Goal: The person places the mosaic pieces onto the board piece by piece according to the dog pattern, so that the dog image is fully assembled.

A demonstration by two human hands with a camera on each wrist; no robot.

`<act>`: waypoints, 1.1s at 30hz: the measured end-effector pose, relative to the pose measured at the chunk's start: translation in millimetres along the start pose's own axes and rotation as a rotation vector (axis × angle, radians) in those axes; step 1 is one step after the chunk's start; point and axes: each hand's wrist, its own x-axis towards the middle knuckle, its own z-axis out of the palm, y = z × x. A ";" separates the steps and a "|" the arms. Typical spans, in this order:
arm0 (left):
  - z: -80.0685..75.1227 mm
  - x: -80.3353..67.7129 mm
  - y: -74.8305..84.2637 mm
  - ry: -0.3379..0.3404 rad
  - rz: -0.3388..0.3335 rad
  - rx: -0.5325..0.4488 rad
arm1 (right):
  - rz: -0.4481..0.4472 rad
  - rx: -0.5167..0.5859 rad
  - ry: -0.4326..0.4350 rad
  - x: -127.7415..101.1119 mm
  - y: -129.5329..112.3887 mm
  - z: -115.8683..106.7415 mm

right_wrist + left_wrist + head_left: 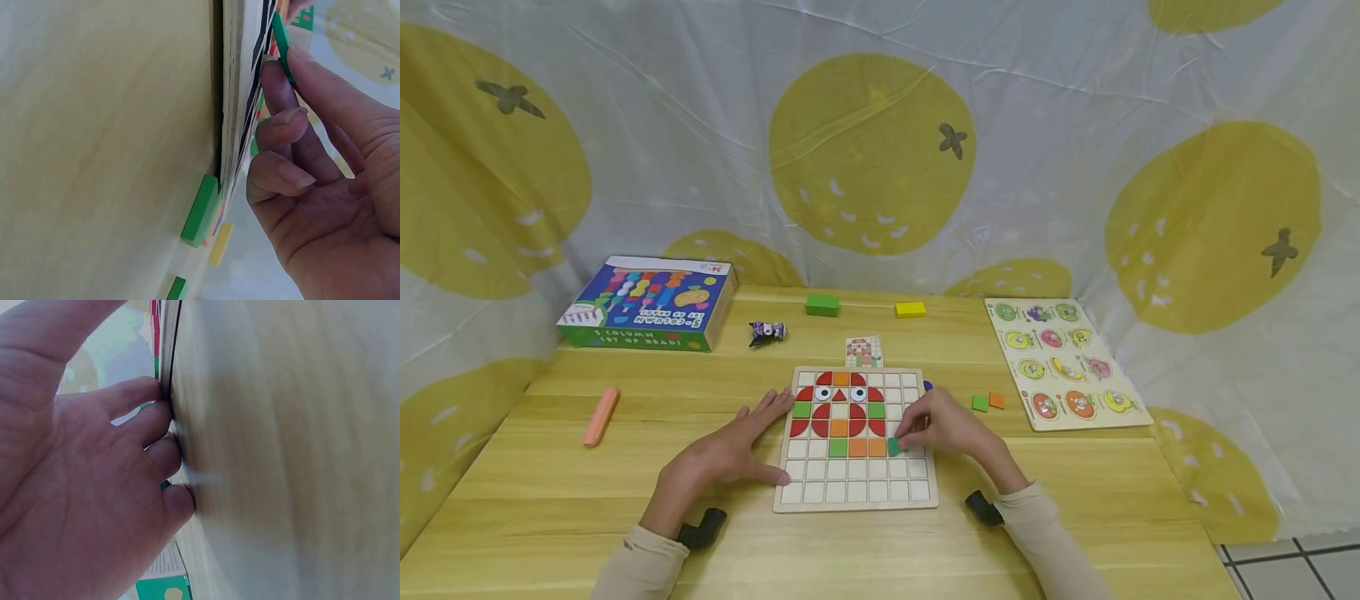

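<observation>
A square wooden grid board (857,492) lies on the table, partly filled with red, white, orange and green tiles and two eye pieces. My right hand (942,425) pinches a green square tile (282,45) between thumb and finger. That tile (893,447) is at the right end of a row holding a green tile (838,447) and two orange tiles (867,448); whether it is seated cannot be told. My left hand (730,450) rests at the board's left edge, fingers extended, the thumb near the lower left. In the left wrist view, the left fingertips (178,503) touch the table.
A pattern card (864,351) lies behind the board. Loose green (980,403) and orange (997,401) tiles lie to the right, before a fruit puzzle board (1067,362). Farther back are a boxed bead set (647,304), a small figure (767,332), green (822,306) and yellow (911,310) blocks.
</observation>
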 end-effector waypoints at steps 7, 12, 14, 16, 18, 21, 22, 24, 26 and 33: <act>0.0 1.7 -1.6 -0.002 -0.013 0.005 | -0.050 -0.047 0.020 1.0 2.1 2.5; 0.5 2.2 -2.3 -0.005 -0.018 0.002 | -0.035 -0.055 0.018 0.9 1.2 2.6; 0.5 1.9 -2.1 -0.006 -0.018 0.003 | -0.030 -0.052 0.013 1.0 0.7 2.5; 0.0 1.5 -1.4 -0.005 -0.017 0.003 | -0.028 -0.050 0.012 1.1 0.5 2.5; -0.6 1.3 -0.8 -0.003 -0.016 0.005 | -0.028 -0.054 0.011 1.3 0.5 2.5; -1.5 0.4 -0.4 -0.002 -0.018 0.002 | -0.028 -0.063 0.006 2.1 0.8 2.6; -1.4 0.3 -0.5 -0.002 -0.018 0.000 | -0.025 -0.068 0.004 2.2 0.7 2.2; -1.3 -0.1 -0.8 -0.001 -0.013 -0.005 | -0.011 -0.077 0.009 1.2 0.3 0.1; -1.0 -0.3 -1.1 -0.001 -0.007 -0.010 | 0.001 -0.087 0.022 -0.5 2.2 -4.6; -1.2 -0.8 0.5 -0.002 -0.003 -0.007 | -0.023 -0.097 0.161 -15.7 22.9 -34.5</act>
